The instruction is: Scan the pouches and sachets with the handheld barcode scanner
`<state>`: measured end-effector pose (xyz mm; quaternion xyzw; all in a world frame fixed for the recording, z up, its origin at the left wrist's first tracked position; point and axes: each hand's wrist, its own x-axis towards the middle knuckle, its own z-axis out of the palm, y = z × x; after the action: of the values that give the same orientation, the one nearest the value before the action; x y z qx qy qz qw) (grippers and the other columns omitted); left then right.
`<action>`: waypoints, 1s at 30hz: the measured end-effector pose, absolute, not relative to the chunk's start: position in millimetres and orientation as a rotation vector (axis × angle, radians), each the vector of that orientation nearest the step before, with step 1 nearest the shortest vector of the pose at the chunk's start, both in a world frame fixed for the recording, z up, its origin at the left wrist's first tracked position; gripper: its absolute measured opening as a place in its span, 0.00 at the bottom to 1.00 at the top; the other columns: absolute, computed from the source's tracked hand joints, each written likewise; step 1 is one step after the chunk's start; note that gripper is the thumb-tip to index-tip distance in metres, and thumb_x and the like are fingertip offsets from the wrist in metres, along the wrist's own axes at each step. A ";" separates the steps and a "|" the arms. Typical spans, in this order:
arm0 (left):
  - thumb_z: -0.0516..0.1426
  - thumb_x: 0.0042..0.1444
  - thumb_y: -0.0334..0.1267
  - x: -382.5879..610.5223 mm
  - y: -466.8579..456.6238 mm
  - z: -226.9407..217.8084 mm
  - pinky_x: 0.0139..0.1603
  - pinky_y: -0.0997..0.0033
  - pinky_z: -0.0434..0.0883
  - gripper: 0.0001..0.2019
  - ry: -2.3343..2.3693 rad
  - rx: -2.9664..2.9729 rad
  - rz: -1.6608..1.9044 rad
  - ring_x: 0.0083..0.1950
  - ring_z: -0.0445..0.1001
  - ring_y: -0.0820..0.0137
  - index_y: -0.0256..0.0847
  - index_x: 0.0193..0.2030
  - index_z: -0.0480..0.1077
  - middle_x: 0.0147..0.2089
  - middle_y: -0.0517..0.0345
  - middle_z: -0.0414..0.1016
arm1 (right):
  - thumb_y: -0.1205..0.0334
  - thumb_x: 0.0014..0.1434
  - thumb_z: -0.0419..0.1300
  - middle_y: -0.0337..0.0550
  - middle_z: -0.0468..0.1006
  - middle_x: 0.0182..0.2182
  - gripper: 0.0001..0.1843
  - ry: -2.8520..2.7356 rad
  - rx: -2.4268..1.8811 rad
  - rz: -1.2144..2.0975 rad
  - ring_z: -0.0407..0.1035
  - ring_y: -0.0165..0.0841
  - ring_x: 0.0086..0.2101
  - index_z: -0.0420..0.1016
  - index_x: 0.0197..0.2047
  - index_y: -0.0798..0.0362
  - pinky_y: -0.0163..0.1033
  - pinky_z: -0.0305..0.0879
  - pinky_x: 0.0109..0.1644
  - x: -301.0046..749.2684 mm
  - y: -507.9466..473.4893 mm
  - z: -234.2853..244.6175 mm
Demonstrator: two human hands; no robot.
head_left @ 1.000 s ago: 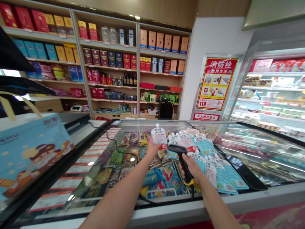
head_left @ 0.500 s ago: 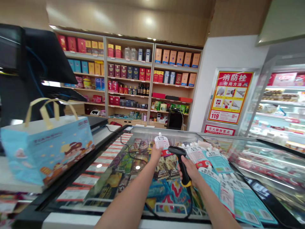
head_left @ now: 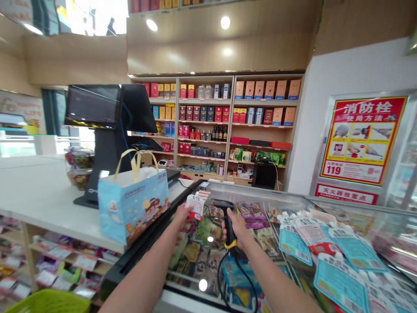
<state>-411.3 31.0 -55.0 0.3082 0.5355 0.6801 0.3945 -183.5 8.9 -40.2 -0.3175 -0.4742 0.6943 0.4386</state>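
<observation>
Shop interior: stocked shelving (head_left: 231, 121) far, white table (head_left: 48, 174) left, glass-topped freezer (head_left: 120, 278) near. Over the last second the view has swung left, bringing the blue bag (head_left: 137, 204) fully into sight on the table. Pouch pile (head_left: 316, 237) lies right, on the freezer. Right grip (head_left: 237, 226) clasps a black scanner (head_left: 227, 215). Left grip (head_left: 183, 213), shifted left, pinches one pouch (head_left: 195, 205): apparently set apart from the pile, nearer the bag.

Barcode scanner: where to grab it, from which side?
Likely best: the scanner by its slim black handle, coming from the right. The handle hangs below the head, which juts left, and the cable trails from the bottom, so a mid-handle hold should clear both.
</observation>
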 end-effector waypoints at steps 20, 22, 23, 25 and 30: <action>0.49 0.52 0.31 -441.0 9.4 -29.8 0.46 0.59 0.66 0.12 2.756 1.738 0.598 0.50 0.71 0.51 0.32 0.36 0.73 0.46 0.34 0.72 | 0.45 0.60 0.52 0.31 0.67 0.12 0.18 -1.154 -0.798 1.735 0.59 0.24 0.10 0.63 0.34 0.54 0.28 0.58 0.12 -236.1 13.0 -20.5; 0.49 0.55 0.36 -424.8 6.7 -25.0 0.45 0.62 0.66 0.14 2.744 1.935 0.585 0.50 0.71 0.53 0.34 0.39 0.73 0.47 0.38 0.73 | 0.42 0.55 0.55 0.31 0.68 0.13 0.22 -1.171 -0.774 1.675 0.59 0.24 0.10 0.64 0.35 0.54 0.28 0.58 0.12 -209.9 14.5 -18.5; 0.48 0.56 0.38 -411.5 6.7 -23.7 0.44 0.64 0.66 0.14 2.688 2.011 0.601 0.49 0.71 0.55 0.36 0.38 0.73 0.46 0.40 0.74 | 0.41 0.54 0.56 0.32 0.68 0.14 0.23 -1.178 -0.743 1.617 0.59 0.24 0.10 0.64 0.35 0.55 0.28 0.58 0.12 -194.6 15.6 -17.9; 0.48 0.57 0.41 -374.0 9.9 -24.1 0.42 0.67 0.65 0.14 2.488 2.104 0.641 0.45 0.73 0.59 0.38 0.36 0.72 0.40 0.45 0.76 | 0.39 0.50 0.58 0.32 0.68 0.14 0.25 -1.163 -0.719 1.508 0.60 0.24 0.10 0.64 0.34 0.54 0.29 0.59 0.12 -161.6 18.1 -16.8; 0.56 0.52 0.40 -240.0 34.7 -41.2 0.39 0.73 0.66 0.10 1.850 2.094 0.719 0.40 0.75 0.66 0.37 0.38 0.71 0.37 0.50 0.77 | 0.38 0.46 0.61 0.31 0.70 0.16 0.26 -1.052 -0.669 1.290 0.62 0.25 0.12 0.63 0.35 0.53 0.29 0.58 0.12 -77.8 23.9 -10.7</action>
<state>-240.0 34.7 -41.2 0.7197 0.6361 0.2471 0.1279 -77.8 23.9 -10.7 -0.2915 -0.4583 0.5618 0.6240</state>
